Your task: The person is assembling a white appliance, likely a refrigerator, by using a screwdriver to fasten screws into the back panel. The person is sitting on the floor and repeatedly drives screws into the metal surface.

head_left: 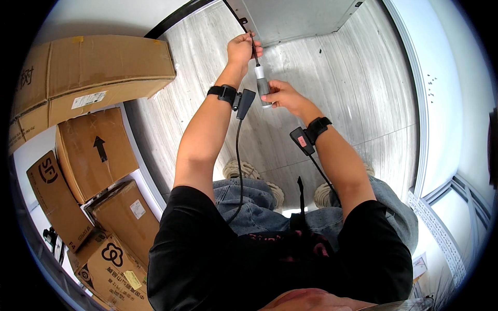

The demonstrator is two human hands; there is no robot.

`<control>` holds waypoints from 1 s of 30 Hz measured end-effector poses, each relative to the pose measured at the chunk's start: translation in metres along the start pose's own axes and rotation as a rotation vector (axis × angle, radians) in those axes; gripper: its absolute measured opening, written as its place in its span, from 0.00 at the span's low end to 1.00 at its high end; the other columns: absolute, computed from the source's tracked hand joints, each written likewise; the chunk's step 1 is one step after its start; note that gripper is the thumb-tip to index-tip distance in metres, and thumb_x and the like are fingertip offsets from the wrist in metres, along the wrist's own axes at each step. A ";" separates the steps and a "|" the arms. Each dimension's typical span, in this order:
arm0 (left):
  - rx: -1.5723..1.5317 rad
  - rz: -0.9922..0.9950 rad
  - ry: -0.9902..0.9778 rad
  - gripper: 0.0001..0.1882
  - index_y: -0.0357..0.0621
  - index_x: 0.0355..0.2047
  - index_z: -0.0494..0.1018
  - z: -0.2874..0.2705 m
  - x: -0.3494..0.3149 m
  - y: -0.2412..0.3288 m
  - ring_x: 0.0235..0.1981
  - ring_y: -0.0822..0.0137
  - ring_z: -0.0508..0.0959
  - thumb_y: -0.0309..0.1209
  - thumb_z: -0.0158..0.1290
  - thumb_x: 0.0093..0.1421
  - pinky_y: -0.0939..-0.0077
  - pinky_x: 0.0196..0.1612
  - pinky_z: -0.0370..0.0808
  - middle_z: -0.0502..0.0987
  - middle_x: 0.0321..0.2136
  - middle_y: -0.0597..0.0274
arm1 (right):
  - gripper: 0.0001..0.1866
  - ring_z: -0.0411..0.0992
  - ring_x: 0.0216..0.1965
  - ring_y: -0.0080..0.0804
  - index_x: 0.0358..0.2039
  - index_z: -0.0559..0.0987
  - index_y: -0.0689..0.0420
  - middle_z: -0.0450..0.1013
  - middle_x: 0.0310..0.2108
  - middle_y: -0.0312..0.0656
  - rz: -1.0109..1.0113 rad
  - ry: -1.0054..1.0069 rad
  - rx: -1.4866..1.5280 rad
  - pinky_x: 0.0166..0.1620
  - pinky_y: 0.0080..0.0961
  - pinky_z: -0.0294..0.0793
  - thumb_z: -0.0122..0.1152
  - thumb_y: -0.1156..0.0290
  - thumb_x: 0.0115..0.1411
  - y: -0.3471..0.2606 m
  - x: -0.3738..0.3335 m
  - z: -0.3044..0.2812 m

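Note:
A screwdriver [263,87] with a grey and white handle points away from me, its thin dark shaft reaching toward the edge of a grey metal panel [295,23]. My right hand [284,97] grips the handle near its butt end, thumb and fingers on either side. Farther up, my left hand [241,51] is closed with its fingers curled around the shaft near the tip. The tip meets the panel's left edge, close to a small dark bracket [243,21]; whether it sits in a screw is too small to tell.
Large cardboard boxes [111,72] are stacked along the left. A white frame or wall [441,88] stands on the right, with a perforated metal strip [441,241] below. Grey wood-look flooring [378,93] lies beneath. Cables [238,160] run from my wrist devices.

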State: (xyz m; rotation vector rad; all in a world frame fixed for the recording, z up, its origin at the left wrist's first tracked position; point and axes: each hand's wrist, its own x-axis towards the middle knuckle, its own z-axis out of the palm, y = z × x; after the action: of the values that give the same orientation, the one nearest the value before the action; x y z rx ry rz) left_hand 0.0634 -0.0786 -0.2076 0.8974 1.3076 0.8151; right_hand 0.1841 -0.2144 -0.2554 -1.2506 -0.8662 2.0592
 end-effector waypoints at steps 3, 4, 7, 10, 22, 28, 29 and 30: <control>-0.023 -0.027 -0.001 0.13 0.36 0.41 0.71 -0.001 -0.003 0.006 0.26 0.67 0.78 0.31 0.41 0.66 0.74 0.30 0.78 0.75 0.29 0.57 | 0.21 0.69 0.37 0.27 0.45 0.68 0.58 0.68 0.39 0.38 -0.014 0.084 0.064 0.39 0.30 0.72 0.64 0.68 0.53 0.002 0.000 0.006; -0.028 -0.040 -0.001 0.13 0.36 0.41 0.71 -0.001 -0.004 0.008 0.25 0.66 0.78 0.32 0.41 0.66 0.74 0.30 0.78 0.75 0.28 0.57 | 0.21 0.70 0.36 0.28 0.44 0.67 0.58 0.67 0.39 0.38 -0.020 0.110 0.091 0.39 0.31 0.72 0.64 0.68 0.53 0.002 -0.001 0.007; 0.020 0.006 -0.015 0.14 0.37 0.39 0.72 -0.004 -0.001 0.005 0.25 0.65 0.78 0.35 0.41 0.66 0.74 0.29 0.78 0.75 0.27 0.57 | 0.21 0.71 0.37 0.30 0.44 0.66 0.59 0.67 0.38 0.38 -0.001 0.077 0.113 0.39 0.32 0.74 0.64 0.69 0.53 -0.002 -0.003 0.007; 0.005 0.022 0.015 0.14 0.37 0.38 0.72 -0.004 -0.001 0.003 0.24 0.64 0.78 0.35 0.43 0.66 0.73 0.29 0.78 0.75 0.27 0.57 | 0.20 0.72 0.37 0.32 0.44 0.66 0.60 0.67 0.38 0.39 -0.003 0.093 0.134 0.38 0.32 0.75 0.63 0.70 0.54 -0.007 -0.007 0.010; -0.452 0.051 -0.177 0.13 0.34 0.38 0.68 0.017 -0.020 0.000 0.30 0.57 0.79 0.33 0.41 0.65 0.69 0.34 0.79 0.74 0.28 0.52 | 0.15 0.75 0.39 0.32 0.46 0.68 0.57 0.74 0.38 0.41 0.087 0.009 -0.056 0.40 0.32 0.76 0.53 0.72 0.59 -0.073 -0.091 -0.051; -0.643 0.113 -0.276 0.10 0.37 0.37 0.67 0.070 -0.042 0.029 0.31 0.56 0.79 0.31 0.41 0.64 0.67 0.34 0.78 0.75 0.30 0.51 | 0.12 0.76 0.34 0.31 0.44 0.70 0.57 0.76 0.34 0.42 0.142 0.067 -0.392 0.34 0.29 0.78 0.52 0.72 0.58 -0.174 -0.164 -0.087; -0.665 0.121 -0.308 0.10 0.37 0.37 0.67 0.081 -0.047 0.035 0.32 0.56 0.79 0.31 0.41 0.64 0.67 0.34 0.78 0.75 0.30 0.51 | 0.12 0.77 0.33 0.30 0.42 0.72 0.58 0.76 0.33 0.42 0.131 0.091 -0.478 0.31 0.28 0.79 0.55 0.70 0.57 -0.187 -0.178 -0.094; -0.682 0.128 -0.344 0.09 0.38 0.37 0.67 0.093 -0.051 0.042 0.32 0.57 0.78 0.31 0.42 0.64 0.67 0.35 0.78 0.75 0.31 0.51 | 0.14 0.77 0.32 0.29 0.42 0.72 0.58 0.76 0.32 0.43 0.134 0.118 -0.537 0.31 0.26 0.79 0.57 0.69 0.56 -0.202 -0.193 -0.100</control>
State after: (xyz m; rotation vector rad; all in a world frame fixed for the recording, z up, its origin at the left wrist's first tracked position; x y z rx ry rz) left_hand 0.1508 -0.1133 -0.1436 0.5367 0.6044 1.0629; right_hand 0.3799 -0.2085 -0.0320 -1.7300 -1.3675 1.8881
